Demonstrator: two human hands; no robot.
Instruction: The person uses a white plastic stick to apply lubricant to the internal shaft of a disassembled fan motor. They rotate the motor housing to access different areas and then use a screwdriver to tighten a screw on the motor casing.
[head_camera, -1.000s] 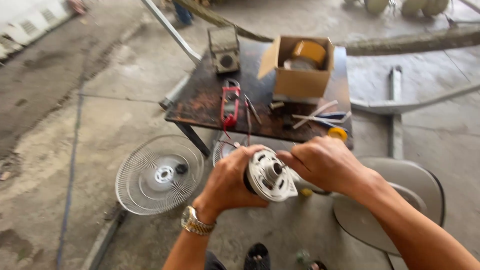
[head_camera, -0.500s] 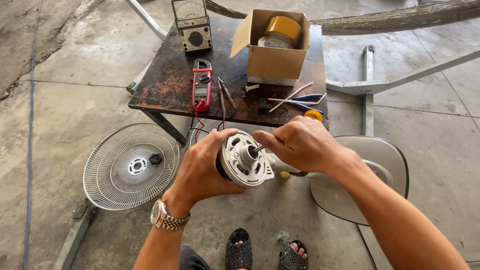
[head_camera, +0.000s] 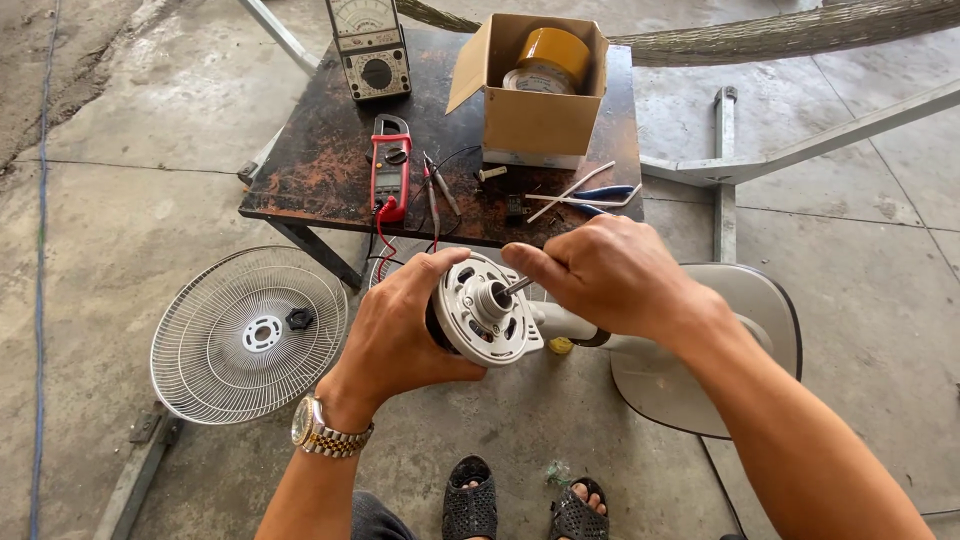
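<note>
above the floor | left hand (head_camera: 400, 330) grips fan motor (head_camera: 485, 312) | right hand (head_camera: 600, 275) pinches its shaft (head_camera: 517, 287) | fan guard (head_camera: 248, 335) beside

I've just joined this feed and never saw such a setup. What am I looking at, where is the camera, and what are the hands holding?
There is no machine here: a person works with two bare hands. The single picture comes from a camera on their head, looking down, so you see their arms and, at the bottom, their sandals.

The left hand, with a wristwatch, grips a round fan motor. The right hand pinches the motor's shaft.

Ahead stands a low dark table. On it lie an analog meter, a red clamp meter, an open cardboard box with tape rolls, and pliers.

On the concrete floor lie a wire fan guard to the left and a pale fan base to the right.
</note>
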